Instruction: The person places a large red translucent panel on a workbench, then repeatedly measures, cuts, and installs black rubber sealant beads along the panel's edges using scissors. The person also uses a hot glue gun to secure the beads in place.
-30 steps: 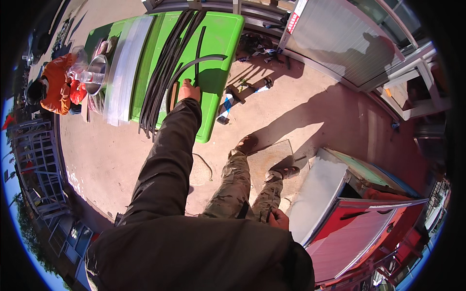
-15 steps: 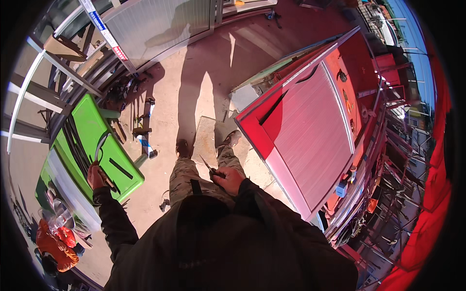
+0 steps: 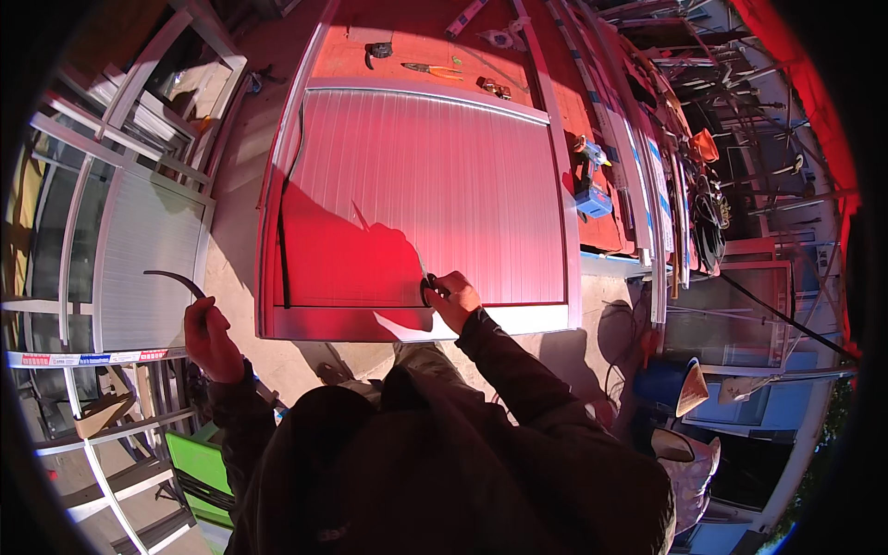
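My left hand is closed on one end of a thin dark curved strip, like rubber seal, whose free end sticks out to the left. My right hand grips scissors by their dark handles, the narrow blades pointing away from me. Both hands are apart; the right one is over the near edge of a framed, ribbed panel lying in front of me. Another dark strip runs down the panel's left side, partly in shadow. A dark line also follows part of its near edge.
Past the panel, a black tool, orange-handled pliers and small metal parts lie on the red-lit bench. A blue cordless drill rests at its right, beside long profiles. Behind me are a green table and a blue bucket.
I have turned right from the green table toward the framed panel, which is now straight ahead. The strip has come away with my left hand; the scissors stay in my right.
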A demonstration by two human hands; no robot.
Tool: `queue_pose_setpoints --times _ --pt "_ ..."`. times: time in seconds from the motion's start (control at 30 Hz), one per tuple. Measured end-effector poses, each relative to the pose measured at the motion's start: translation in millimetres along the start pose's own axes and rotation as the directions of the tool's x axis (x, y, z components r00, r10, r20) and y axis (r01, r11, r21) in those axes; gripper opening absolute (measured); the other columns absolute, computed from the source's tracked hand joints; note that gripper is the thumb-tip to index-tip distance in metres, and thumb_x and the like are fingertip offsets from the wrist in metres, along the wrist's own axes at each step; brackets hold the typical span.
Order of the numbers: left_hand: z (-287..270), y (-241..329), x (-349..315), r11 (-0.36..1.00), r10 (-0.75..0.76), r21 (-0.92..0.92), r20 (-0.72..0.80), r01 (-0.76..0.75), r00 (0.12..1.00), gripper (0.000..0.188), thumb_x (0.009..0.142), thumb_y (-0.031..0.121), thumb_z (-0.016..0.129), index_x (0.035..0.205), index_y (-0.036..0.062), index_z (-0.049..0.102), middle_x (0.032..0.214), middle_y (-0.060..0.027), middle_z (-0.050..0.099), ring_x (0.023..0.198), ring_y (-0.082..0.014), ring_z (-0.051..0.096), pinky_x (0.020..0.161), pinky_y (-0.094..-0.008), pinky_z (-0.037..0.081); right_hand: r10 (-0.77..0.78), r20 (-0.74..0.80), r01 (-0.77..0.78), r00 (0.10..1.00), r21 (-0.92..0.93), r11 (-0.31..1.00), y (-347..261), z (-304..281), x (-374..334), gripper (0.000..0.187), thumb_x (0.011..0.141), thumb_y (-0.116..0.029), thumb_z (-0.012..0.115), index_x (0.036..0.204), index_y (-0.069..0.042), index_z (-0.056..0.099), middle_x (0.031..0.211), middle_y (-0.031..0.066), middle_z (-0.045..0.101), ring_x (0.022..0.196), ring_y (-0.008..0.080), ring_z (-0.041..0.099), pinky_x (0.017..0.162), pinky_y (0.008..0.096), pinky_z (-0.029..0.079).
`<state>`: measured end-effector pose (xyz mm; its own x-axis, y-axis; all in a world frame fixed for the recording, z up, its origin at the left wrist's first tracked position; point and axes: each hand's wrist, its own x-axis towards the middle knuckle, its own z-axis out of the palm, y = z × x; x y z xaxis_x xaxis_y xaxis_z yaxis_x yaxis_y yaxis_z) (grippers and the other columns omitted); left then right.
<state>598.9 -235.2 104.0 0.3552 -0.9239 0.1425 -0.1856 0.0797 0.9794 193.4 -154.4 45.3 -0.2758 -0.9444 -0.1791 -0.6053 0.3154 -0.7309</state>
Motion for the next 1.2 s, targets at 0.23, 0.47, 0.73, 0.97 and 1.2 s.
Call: queue_pose_setpoints --times 0.23,0.47,0.73,0.97,1.2 --pt "288 -17 -9 1.000 0.022 0.000 0.534 -0.026 0.845 0.010 0.090 0.004 0.061 0.097 0.0018 0.067 0.087 -0.0067 0.061 0.073 -0.0141 0.059 0.067 -0.0274 0.047 0.212 -0.151 -0.252 0.965 -0.339 0.906 82 -113 109 0.042 0.084 -0.046 0.068 0.085 -0.005 0.072 0.084 0.0179 0.070 0.080 0.0366 0.067 0.072 0.0444 0.052" --pt "320 -74 -78 0.941 0.005 0.247 0.674 -0.232 0.738 0.028 0.090 0.016 0.066 0.116 0.0068 0.069 0.107 -0.0130 0.067 0.094 -0.0285 0.066 0.083 -0.0372 0.054 0.271 -0.223 -0.343 0.936 -0.410 0.845 137 -149 137 0.049 0.074 -0.049 0.081 0.091 -0.006 0.066 0.083 0.0097 0.071 0.081 0.0287 0.070 0.075 0.0404 0.053" --pt "95 -109 -25 0.688 0.052 0.722 -0.156 0.078 0.986 0.023 0.087 0.016 0.067 0.108 0.0068 0.070 0.105 -0.0127 0.068 0.101 -0.0328 0.064 0.089 -0.0427 0.049 -0.233 0.234 0.239 0.944 0.000 0.971 31 -51 156 0.011 0.089 -0.013 0.070 0.091 -0.003 0.067 0.090 0.0088 0.064 0.073 0.0198 0.064 0.065 0.0327 0.051" --pt "58 -142 -6 0.618 -0.512 0.641 -0.112 0.456 0.851 0.050 0.100 0.046 0.035 0.101 0.0088 0.069 0.094 -0.0193 0.069 0.093 -0.0423 0.063 0.086 -0.0483 0.049 -0.805 0.505 0.812 0.311 0.299 0.501 -106 171 154 0.018 0.079 -0.011 0.077 0.096 -0.009 0.073 0.100 0.0072 0.066 0.096 0.0281 0.062 0.083 0.0403 0.050" --pt "59 -140 -11 0.651 -0.526 0.559 -0.155 0.513 0.836 0.047 0.101 0.046 0.038 0.102 0.0100 0.070 0.095 -0.0181 0.070 0.095 -0.0407 0.064 0.083 -0.0491 0.050 -0.796 0.472 0.849 0.380 0.164 0.502 -112 209 131 0.024 0.073 -0.017 0.082 0.093 -0.012 0.069 0.102 0.0021 0.064 0.097 0.0257 0.059 0.087 0.0408 0.043"
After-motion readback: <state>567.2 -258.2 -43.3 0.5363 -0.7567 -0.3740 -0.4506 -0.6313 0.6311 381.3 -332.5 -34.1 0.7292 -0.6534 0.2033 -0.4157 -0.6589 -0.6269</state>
